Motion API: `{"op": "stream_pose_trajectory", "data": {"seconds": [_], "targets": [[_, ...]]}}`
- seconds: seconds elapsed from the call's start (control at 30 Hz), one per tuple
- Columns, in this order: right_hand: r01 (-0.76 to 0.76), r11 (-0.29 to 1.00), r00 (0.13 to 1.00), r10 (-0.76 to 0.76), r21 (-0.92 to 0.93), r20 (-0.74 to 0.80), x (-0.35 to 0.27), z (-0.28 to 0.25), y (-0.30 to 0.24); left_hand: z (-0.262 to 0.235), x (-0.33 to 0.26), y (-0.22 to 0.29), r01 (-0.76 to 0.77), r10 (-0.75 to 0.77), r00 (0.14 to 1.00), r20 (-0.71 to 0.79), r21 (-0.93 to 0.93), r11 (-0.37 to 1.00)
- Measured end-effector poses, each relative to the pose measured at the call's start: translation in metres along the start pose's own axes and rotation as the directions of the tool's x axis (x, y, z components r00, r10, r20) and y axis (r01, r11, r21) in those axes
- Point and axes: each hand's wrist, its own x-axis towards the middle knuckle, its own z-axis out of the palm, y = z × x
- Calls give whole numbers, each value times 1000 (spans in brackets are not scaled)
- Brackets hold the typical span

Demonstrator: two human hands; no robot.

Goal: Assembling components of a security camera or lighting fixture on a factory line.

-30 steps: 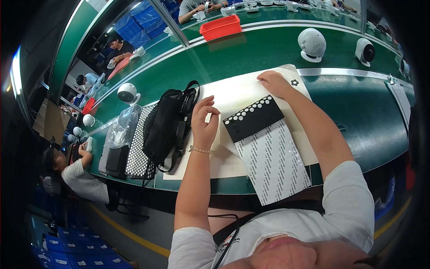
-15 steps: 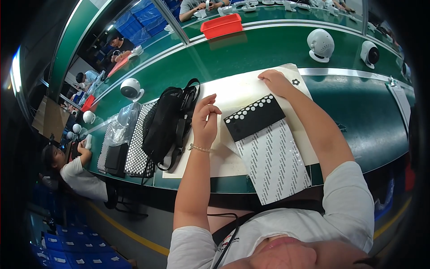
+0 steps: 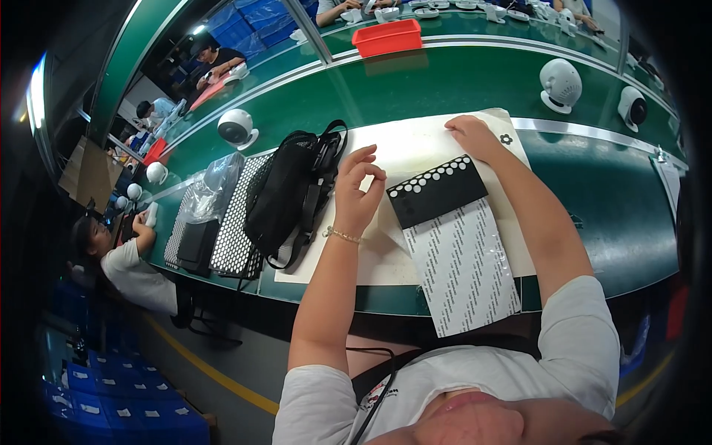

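Note:
My left hand [image 3: 357,191] is raised over the pale board, left of a black sheet [image 3: 439,194] with white circles along its far edge. Thumb and index finger of that hand meet in a pinch, the other fingers loosely bent; anything between the tips is too small to make out. Farther off, my right hand [image 3: 475,137] is over the board's far right part, its fingertips pressed together; what they hold, if anything, is hidden. Near it lies a small black flower-shaped piece [image 3: 506,139]. A printed white sheet [image 3: 466,271] extends from the black sheet past the table's near edge.
Left of the board [image 3: 404,271] lie a black bag [image 3: 285,200], dotted black sheets [image 3: 231,241] and a clear plastic bag [image 3: 211,194]. White camera-like devices [image 3: 561,83] and a red bin [image 3: 387,38] stand beyond. A clipboard [image 3: 667,178] lies far right. A co-worker [image 3: 137,271] sits at left.
The whole view has shifted, so the table appears slightly farther right. Both hands keep nearly the same places over the board; my left index finger and thumb remain drawn together.

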Motion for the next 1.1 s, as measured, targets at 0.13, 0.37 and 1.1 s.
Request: {"op": "stream_pose_trajectory", "data": {"seconds": [0.13,0.37,1.1], "targets": [[-24,999,1000,24,32,1,-2,-2,-1,0,0,-1,16,-16,1000,-10,-50,999],[-19,999,1000,19,29,16,0,-1,-1,0,-1,-5,12,-10,1000,30,-52,999],[6,1000,1000,-6,16,-21,0,1,6,-1,-1,-9,-12,14,998,60,-27,1000]]}}
